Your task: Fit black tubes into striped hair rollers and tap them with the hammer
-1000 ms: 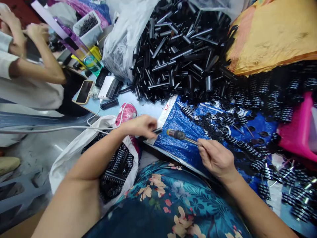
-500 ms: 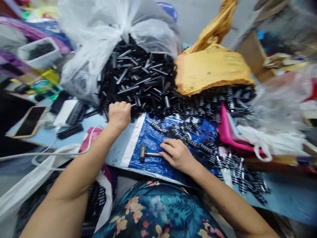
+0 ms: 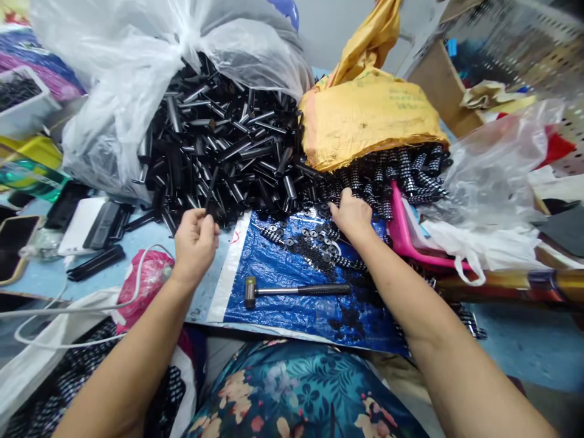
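Note:
My left hand (image 3: 197, 238) is closed in a pinch at the front edge of a heap of black tubes (image 3: 228, 146); a dark piece shows at its fingertips, too unclear to name. Over at the heap of black-and-white ribbed rods (image 3: 406, 173), my right hand (image 3: 352, 213) reaches in with bent fingers, and what they grip is hidden. A hammer (image 3: 298, 291) with a black handle lies untouched on the blue sheet (image 3: 274, 316). Small washers (image 3: 314, 234) and dark bits are scattered on the sheet between my hands.
A clear plastic bag (image 3: 104, 121) and a yellow sack (image 3: 369, 118) stand behind the heaps. To the left lie a phone (image 3: 16, 243), a white power bank (image 3: 82, 225) and a cable. A pink tray (image 3: 404, 237) and plastic bags (image 3: 493, 182) sit on the right.
My right hand has left the area of the hammer's handle and moved up to the ribbed rods. My left hand has turned and drawn back slightly from the tubes. The view has shifted right.

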The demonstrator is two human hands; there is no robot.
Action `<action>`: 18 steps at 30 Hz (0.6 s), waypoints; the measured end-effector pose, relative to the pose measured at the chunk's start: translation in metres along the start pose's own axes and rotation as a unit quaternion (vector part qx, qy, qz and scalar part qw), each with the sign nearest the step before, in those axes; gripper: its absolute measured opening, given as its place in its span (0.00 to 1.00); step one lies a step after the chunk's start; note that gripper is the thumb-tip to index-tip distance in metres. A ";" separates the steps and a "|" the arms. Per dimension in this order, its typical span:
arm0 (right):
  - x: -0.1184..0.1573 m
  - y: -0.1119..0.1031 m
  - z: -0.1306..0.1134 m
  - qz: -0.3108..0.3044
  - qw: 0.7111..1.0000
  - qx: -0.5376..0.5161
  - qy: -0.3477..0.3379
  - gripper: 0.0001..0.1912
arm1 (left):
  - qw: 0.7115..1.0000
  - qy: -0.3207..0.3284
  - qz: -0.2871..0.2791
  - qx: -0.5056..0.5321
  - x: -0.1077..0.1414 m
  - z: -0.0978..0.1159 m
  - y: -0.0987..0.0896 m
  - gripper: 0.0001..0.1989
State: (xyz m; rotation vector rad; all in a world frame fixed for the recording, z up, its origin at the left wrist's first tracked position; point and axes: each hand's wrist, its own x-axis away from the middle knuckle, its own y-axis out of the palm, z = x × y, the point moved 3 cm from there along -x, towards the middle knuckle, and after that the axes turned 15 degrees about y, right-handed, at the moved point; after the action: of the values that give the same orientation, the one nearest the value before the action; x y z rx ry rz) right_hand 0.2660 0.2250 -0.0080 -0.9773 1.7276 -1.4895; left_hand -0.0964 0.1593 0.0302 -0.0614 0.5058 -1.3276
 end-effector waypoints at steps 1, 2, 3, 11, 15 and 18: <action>-0.001 0.003 -0.002 -0.006 1.000 0.004 0.002 0.21 | 0.997 -0.018 -0.008 0.070 0.006 0.001 0.004 0.07; -0.003 0.005 -0.001 -0.011 1.000 -0.006 0.009 0.20 | 0.992 -0.033 -0.021 0.116 0.012 0.002 0.009 0.08; -0.006 0.007 0.001 -0.016 0.999 -0.039 0.020 0.20 | 0.988 -0.046 -0.036 0.145 0.018 0.004 0.015 0.09; -0.010 0.009 0.031 -0.073 0.948 -0.306 0.049 0.25 | 0.941 -0.171 -0.078 0.281 0.057 0.007 0.040 0.14; 0.041 -0.006 0.040 -0.115 0.885 -0.450 0.006 0.32 | 0.933 -0.189 -0.076 0.297 0.065 0.013 0.037 0.15; 0.094 -0.015 0.035 -0.251 0.741 -0.623 0.017 0.30 | 0.922 -0.214 -0.081 0.311 0.073 0.018 0.041 0.16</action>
State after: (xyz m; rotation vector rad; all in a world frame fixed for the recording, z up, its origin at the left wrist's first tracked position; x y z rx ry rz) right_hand 0.2492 0.1254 0.0019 -2.1980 2.6160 -0.3402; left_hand -0.0407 0.0968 0.0098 0.1346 -0.3113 -1.5310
